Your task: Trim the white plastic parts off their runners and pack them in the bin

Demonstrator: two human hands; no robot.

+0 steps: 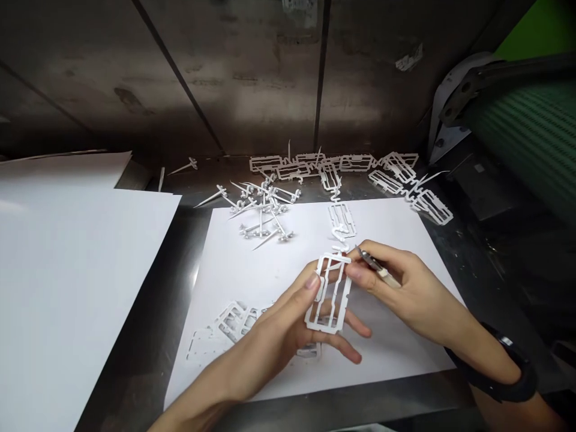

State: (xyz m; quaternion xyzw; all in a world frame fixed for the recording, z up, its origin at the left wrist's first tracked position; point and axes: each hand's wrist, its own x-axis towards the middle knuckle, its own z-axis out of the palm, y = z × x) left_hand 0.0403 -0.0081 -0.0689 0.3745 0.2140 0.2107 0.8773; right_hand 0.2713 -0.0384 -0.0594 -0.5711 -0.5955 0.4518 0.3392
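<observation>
My left hand [283,324] pinches a white plastic frame [327,328] between thumb and fingers, its lower fingers spread beneath. Slim bars run lengthwise inside the frame, and a curly white runner [339,240] sits at its far end. In my right hand [418,294] is a small craft knife [378,268], its tip pointing away to the upper left. The right thumb and fingertips are at the frame's top right corner. Partly hidden under my left forearm, several similar loose frames [231,321] lie on a white paper sheet [243,270].
Cut runner pieces with pointed ends [265,210] are heaped at the sheet's back left. Several frames joined by runners [355,162] lie along the metal back wall [252,90]. More white paper [67,270] covers the left side. A green ribbed surface [517,132] rises at right.
</observation>
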